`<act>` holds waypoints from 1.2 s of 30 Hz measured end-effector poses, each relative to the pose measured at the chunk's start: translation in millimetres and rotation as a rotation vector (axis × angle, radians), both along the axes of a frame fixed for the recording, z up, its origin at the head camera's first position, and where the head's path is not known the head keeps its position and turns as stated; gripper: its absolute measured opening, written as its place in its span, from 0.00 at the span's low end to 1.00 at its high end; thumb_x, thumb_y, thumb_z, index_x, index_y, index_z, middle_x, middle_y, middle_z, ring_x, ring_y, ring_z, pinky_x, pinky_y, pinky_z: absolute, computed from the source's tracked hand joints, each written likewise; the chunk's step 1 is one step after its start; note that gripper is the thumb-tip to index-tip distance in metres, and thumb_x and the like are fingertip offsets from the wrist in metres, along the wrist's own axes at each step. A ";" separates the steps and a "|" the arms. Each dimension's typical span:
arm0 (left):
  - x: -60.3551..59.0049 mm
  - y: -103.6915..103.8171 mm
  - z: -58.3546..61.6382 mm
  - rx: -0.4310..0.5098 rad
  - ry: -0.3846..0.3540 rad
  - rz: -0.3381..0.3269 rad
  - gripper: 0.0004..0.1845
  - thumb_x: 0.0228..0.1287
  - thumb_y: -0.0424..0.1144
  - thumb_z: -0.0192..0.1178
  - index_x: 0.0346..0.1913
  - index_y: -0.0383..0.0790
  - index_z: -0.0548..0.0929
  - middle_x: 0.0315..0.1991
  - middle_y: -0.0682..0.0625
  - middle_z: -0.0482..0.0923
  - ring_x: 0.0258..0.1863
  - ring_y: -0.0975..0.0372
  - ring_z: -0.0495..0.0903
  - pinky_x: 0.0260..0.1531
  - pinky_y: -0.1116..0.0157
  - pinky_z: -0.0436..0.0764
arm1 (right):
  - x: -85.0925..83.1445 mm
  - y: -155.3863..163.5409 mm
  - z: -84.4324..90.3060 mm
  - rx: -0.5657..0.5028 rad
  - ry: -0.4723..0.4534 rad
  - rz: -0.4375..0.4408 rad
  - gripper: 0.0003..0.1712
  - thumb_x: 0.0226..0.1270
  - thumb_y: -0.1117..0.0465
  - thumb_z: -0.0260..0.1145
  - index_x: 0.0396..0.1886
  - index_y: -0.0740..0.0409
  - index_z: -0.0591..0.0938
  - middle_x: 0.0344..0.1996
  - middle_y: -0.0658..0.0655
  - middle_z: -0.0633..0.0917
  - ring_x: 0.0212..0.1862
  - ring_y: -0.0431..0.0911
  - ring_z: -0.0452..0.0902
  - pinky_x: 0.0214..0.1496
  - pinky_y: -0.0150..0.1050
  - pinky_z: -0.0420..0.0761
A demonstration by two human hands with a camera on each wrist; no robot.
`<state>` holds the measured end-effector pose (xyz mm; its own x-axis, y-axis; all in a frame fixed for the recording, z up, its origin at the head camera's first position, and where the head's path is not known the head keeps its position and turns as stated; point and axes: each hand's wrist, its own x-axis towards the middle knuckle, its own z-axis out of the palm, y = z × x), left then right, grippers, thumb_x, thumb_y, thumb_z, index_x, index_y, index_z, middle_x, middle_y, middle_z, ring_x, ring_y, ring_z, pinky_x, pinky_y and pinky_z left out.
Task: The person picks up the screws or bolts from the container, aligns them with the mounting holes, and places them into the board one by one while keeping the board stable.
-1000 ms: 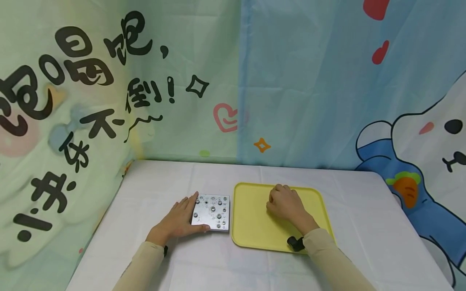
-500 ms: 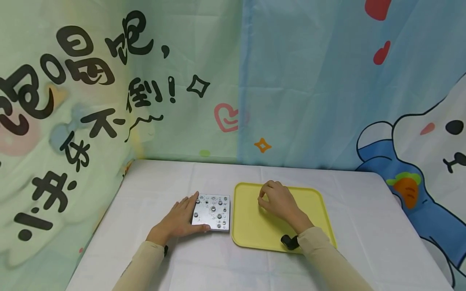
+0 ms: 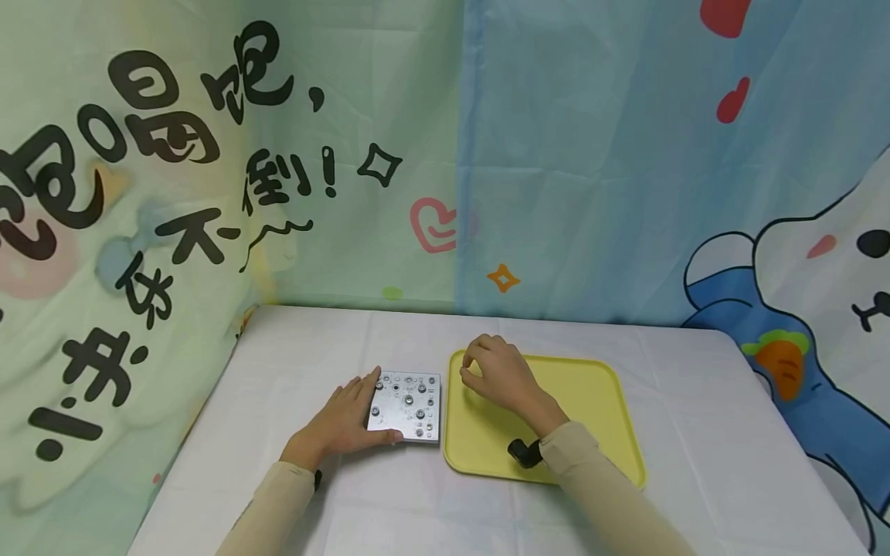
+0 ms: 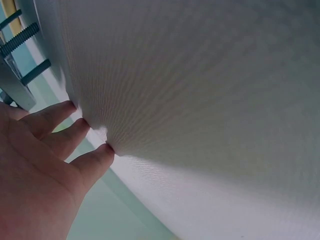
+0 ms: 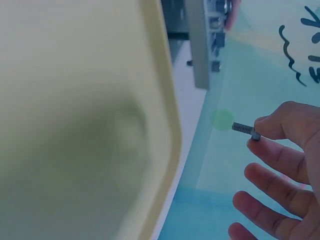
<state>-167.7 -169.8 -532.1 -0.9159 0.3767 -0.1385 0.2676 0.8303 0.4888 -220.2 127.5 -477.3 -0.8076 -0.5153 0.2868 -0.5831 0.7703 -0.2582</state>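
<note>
A silver metal plate (image 3: 398, 411), set with several bolts and small holes, is on the white table. My left hand (image 3: 339, 421) holds it at its left side, thumb along the near edge and forefinger at the far left corner. The left wrist view shows its other fingertips (image 4: 107, 149) touching the cloth and threaded bolt shanks (image 4: 20, 40) jutting from the plate. Over the left part of the yellow tray (image 3: 591, 401) is my right hand (image 3: 502, 374). It pinches a small bolt (image 5: 243, 128) between thumb and forefinger, the threaded end pointing away from the fingers.
The tray lies just right of the plate, with a narrow gap between them. A white cloth covers the table (image 3: 334, 502). Printed curtains (image 3: 591, 193) hang behind and along the left side. A black wrist camera (image 3: 524, 453) sits under my right sleeve.
My right hand has moved left across the tray, toward the plate, and slightly away from me. The left hand and the plate have stayed in place.
</note>
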 end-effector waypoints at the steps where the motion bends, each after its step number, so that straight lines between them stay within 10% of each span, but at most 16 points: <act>1: 0.0 0.0 0.1 0.000 0.001 -0.001 0.67 0.50 0.77 0.61 0.81 0.39 0.45 0.77 0.40 0.54 0.75 0.44 0.53 0.73 0.45 0.50 | -0.2 -3.5 1.6 -0.003 0.001 0.005 0.04 0.63 0.60 0.71 0.30 0.53 0.84 0.42 0.55 0.83 0.44 0.54 0.78 0.39 0.50 0.80; 36: -1.0 -2.3 -0.2 -0.008 0.010 -0.014 0.67 0.51 0.78 0.59 0.81 0.38 0.44 0.78 0.41 0.53 0.75 0.44 0.53 0.72 0.43 0.52 | -14.0 -78.9 -12.5 0.066 -0.136 0.087 0.05 0.69 0.56 0.67 0.34 0.50 0.86 0.46 0.52 0.82 0.47 0.48 0.77 0.47 0.45 0.79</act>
